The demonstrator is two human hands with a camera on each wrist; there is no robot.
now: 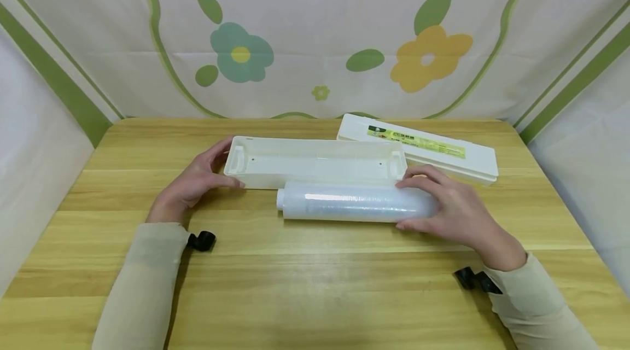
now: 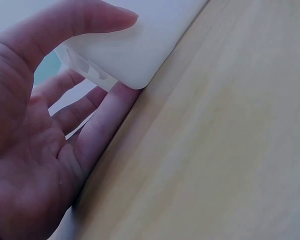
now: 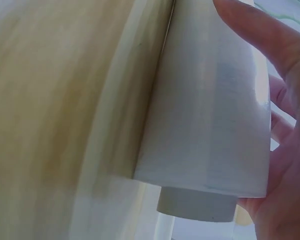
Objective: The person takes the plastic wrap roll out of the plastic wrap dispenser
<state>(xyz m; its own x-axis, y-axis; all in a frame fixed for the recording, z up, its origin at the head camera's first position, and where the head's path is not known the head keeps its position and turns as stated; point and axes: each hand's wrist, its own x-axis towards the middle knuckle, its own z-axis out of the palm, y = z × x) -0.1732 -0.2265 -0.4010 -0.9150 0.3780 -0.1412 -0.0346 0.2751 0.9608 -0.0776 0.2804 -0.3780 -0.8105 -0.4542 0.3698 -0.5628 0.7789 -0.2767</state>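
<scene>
A white, open-topped long box (image 1: 315, 161) lies on the table with its hollow inside facing up and towards me. My left hand (image 1: 194, 180) holds its left end. In the left wrist view the thumb (image 2: 90, 22) presses the front wall of the box (image 2: 135, 55), and the other fingers reach behind the end. Just in front of the box is a roll of cling film (image 1: 354, 202), its core poking out at the left. My right hand (image 1: 453, 208) grips the roll's right end. The right wrist view shows the core stub (image 3: 197, 204) sticking out of the wound film.
Behind the box, to the right, lies a long white lid (image 1: 472, 158) with a green and yellow label. The wooden table (image 1: 295, 284) runs back to a hanging cloth (image 1: 295, 22) printed with flowers. A black mount (image 1: 202, 240) sits at the left cuff, another (image 1: 477, 280) at the right.
</scene>
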